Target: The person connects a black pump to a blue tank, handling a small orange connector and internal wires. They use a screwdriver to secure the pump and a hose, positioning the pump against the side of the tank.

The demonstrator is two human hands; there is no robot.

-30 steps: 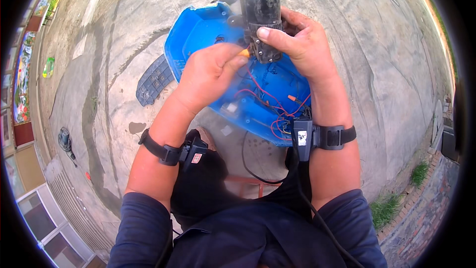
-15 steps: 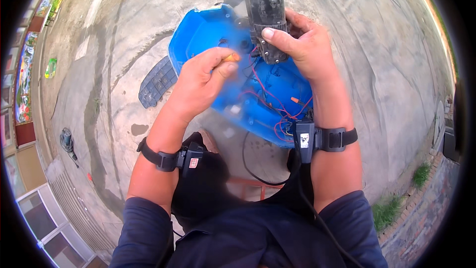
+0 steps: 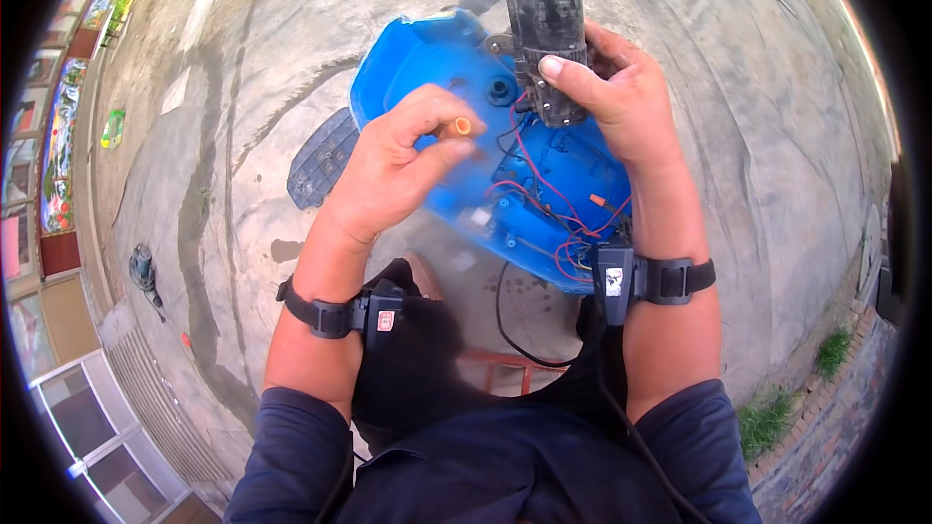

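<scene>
My left hand point(image 3: 413, 150) is closed in a pinch on a small orange wire cap point(image 3: 463, 125), its hollow end facing up. The cap is over the blue plastic shell point(image 3: 388, 58), apart from the wires. In my right hand point(image 3: 621, 97) is a dusty black motor gearbox point(image 3: 549, 15), gripped round its side with the thumb across the front. Red wires point(image 3: 544, 180) run near its lower end down into the shell. Among those wires sits another orange piece point(image 3: 598, 200). A blurry smear over the middle hides part of the shell.
A dark ribbed plastic panel point(image 3: 320, 160) lies on the concrete left of the shell. Farther left lies a corded power tool point(image 3: 145, 274). A black cable point(image 3: 505, 320) loops between my legs, above a red frame point(image 3: 495, 369). Grass tufts point(image 3: 767, 422) grow at the right edge.
The orange cap has turned in my left fingers, so its open end now shows. The whole scene has shifted slightly right. My right hand keeps its hold on the gearbox.
</scene>
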